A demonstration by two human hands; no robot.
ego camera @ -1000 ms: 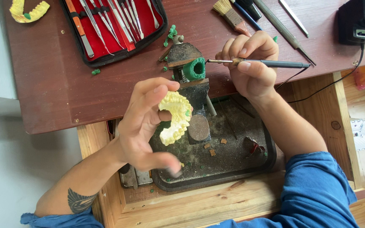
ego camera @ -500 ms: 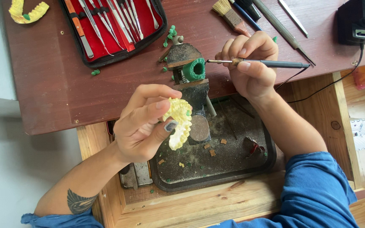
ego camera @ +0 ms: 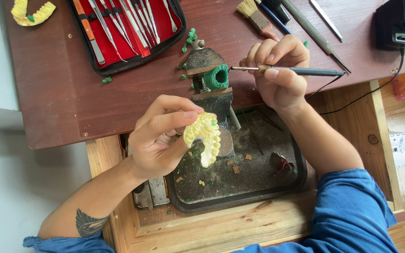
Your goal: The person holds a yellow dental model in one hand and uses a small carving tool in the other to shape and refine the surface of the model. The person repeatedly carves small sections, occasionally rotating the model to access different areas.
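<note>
1. Yellow horseshoe-shaped plaster dental cast (ego camera: 205, 138) sat in the left hand (ego camera: 162, 138), raised above the dark metal tray (ego camera: 240, 192) at the front of the work area.
2. Left grip was closed on the cast: the thumb pressed from below and the fingertips (ego camera: 191, 114) curled over its upper edge, so the tooth rows faced the camera.
3. Right hand (ego camera: 280, 75) held a slim dark-handled electric wax tool (ego camera: 301, 70) like a pen, its fingers pinched tight around the shaft.
4. Metal tip of that tool pointed left at a green wax lump (ego camera: 218, 77) fixed in a small dark stand (ego camera: 207, 63) on the reddish-brown wooden surface (ego camera: 71, 98); whether the tip touched the wax could not be told.
5. A thin black cord ran from the tool's rear end toward a black power unit (ego camera: 397, 26) at the far right corner of the surface.
6. Crumbs of green and brownish wax lay scattered in the tray, with a small red-and-dark object (ego camera: 282, 164) near its right side.
7. An open red-lined instrument case (ego camera: 127, 28) with metal hand tools lay at the far side, well apart from both hands.
8. A second yellow cast (ego camera: 31, 11) rested at the far left corner, and a wooden-handled brush (ego camera: 256, 16) lay near the top, beside long metal files.
9. Both forearms came out of rolled blue sleeves (ego camera: 352, 215).
</note>
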